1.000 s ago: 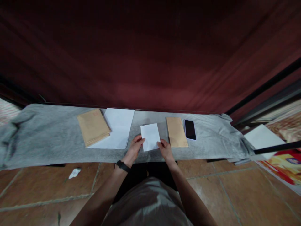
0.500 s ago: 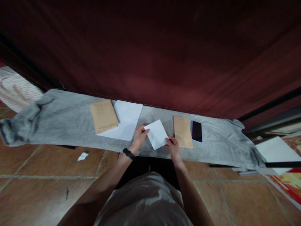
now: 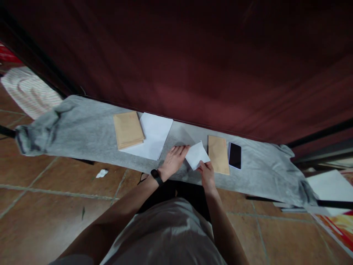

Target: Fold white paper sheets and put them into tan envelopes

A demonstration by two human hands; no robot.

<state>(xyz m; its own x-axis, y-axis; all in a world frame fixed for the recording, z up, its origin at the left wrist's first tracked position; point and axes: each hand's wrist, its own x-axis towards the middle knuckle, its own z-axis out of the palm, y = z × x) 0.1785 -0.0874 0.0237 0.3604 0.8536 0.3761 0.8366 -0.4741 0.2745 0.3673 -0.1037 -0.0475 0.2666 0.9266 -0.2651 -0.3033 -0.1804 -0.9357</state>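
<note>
A folded white sheet of paper (image 3: 197,154) is tilted in front of me, over the grey cloth. My right hand (image 3: 206,173) pinches its lower right edge, thumb on top. On the sheet's left side, my left hand (image 3: 175,160) lies palm down with fingers stretched out, the fingertips at the paper's edge; whether they press on it I cannot tell. Just right of the sheet lies a brown envelope (image 3: 218,154). Left of my hands a stack of brown envelopes (image 3: 128,129) partly covers a pile of white paper (image 3: 157,134).
A grey cloth (image 3: 91,129) covers the narrow bench. A phone (image 3: 235,155) with a dark screen lies right of the single envelope. A dark red panel (image 3: 176,73) rises behind the bench. Crumpled white paper (image 3: 102,173) lies on the tiled floor (image 3: 68,206).
My left hand has let go of its pinch on the sheet's left corner and flattened out. The sheet has shifted right and looks smaller in my right hand. The whole view has turned slightly.
</note>
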